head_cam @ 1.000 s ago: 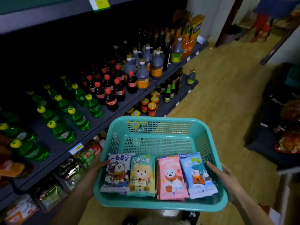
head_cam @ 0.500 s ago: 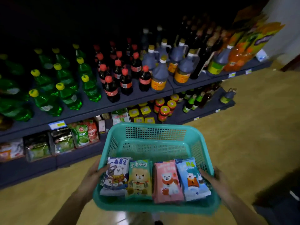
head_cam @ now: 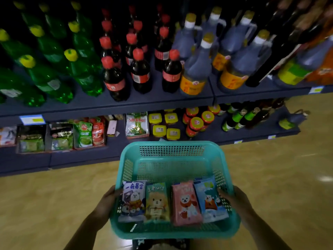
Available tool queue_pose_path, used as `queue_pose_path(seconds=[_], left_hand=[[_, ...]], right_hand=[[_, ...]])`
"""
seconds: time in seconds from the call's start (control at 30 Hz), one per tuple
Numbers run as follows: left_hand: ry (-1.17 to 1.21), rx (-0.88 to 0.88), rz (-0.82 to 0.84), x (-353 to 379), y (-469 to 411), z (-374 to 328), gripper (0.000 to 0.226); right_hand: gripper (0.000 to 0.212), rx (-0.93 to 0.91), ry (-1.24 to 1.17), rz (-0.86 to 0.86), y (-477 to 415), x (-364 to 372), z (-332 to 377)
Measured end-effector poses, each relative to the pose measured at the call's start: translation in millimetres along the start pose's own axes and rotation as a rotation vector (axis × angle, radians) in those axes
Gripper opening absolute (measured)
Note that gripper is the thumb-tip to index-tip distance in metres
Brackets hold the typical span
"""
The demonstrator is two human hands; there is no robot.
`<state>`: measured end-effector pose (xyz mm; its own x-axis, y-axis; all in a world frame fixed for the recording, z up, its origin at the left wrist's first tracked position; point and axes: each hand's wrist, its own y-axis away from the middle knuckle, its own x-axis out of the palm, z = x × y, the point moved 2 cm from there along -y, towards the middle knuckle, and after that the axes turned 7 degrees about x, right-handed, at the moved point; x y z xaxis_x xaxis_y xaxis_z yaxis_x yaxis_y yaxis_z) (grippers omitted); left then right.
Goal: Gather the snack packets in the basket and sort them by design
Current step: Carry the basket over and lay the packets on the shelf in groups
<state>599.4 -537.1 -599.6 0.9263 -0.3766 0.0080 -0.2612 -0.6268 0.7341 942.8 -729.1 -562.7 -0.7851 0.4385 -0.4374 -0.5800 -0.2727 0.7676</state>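
The left hand [head_cam: 106,204] is gripping the teal basket [head_cam: 173,144] by its left rim, thumb curling inside. Just right of those fingers lie the navy packet [head_cam: 133,201] reading "一夜暴富", the green packet [head_cam: 156,202], the pink packet [head_cam: 185,204] and the blue packet [head_cam: 209,199], their lettering blurred. The right hand [head_cam: 237,202] is clasping the right rim.

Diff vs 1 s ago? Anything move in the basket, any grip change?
The view swung left to face the shelf square-on, and the basket was carried round with it. No grip change: the left hand and right hand still hold its sides. Nothing was taken or let go. The white-navy packet, green packet, pink packet and blue packet kept their row and order.
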Motion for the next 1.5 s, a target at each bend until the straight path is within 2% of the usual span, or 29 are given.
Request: queue_pose_path(seconds=[0.2,0.33,0.47,0.63,0.77,1.0,1.07,1.13,1.17,1.2,1.23,1.3,1.33,1.37,1.43,1.5], left_hand=[[0.039,0.021,-0.042,20,-99,93,0.027],[-0.019,0.083,0.012,28,-158,154,0.028],[-0.03,0.134,0.022,33,-217,220,0.026],[-0.02,0.142,-0.032,37,-275,292,0.025],[-0.007,0.167,-0.05,44,-314,326,0.028],[0.03,0.265,-0.133,56,-360,348,0.016],[0.021,0.298,-0.151,58,-365,347,0.016],[-0.014,0.381,-0.241,60,-362,347,0.014],[-0.071,0.461,-0.324,60,-359,345,0.014],[-0.133,0.543,-0.396,59,-354,342,0.016],[-0.185,0.612,-0.44,57,-349,341,0.02],[-0.221,0.676,-0.449,53,-342,337,0.024],[-0.207,0.671,-0.419,51,-340,336,0.025],[-0.19,0.664,-0.38,50,-338,335,0.025],[-0.18,0.663,-0.33,48,-337,334,0.023],[-0.19,0.674,-0.335,43,-338,334,0.022]], right_hand=[[0.016,-0.019,0.006,0.012,-128,39,-50],[0.026,-0.046,0.024,-0.056,-209,69,-96],[0.024,-0.091,0.044,-0.083,-285,105,-148],[0.013,-0.134,0.062,-0.127,-355,137,-198],[0.013,-0.183,0.058,-0.129,-406,158,-224],[0.016,-0.255,0.104,-0.207,-462,179,-236],[0.028,-0.358,0.188,-0.28,-450,179,-225],[0.039,-0.594,0.249,-0.48,-417,188,-202],[0.038,-0.719,0.225,-0.515,-397,201,-186],[0.036,-0.819,0.21,-0.429,-378,221,-169],[0.035,-0.866,0.229,-0.234,-364,247,-153],[0.043,-0.879,0.449,0.159,-351,306,-132],[0.052,-0.884,0.599,0.273,-353,334,-125],[0.063,-0.865,0.732,0.351,-356,358,-121],[0.075,-0.808,0.927,0.403,-366,389,-117],[0.072,-0.799,1.095,0.379,-372,404,-118]])
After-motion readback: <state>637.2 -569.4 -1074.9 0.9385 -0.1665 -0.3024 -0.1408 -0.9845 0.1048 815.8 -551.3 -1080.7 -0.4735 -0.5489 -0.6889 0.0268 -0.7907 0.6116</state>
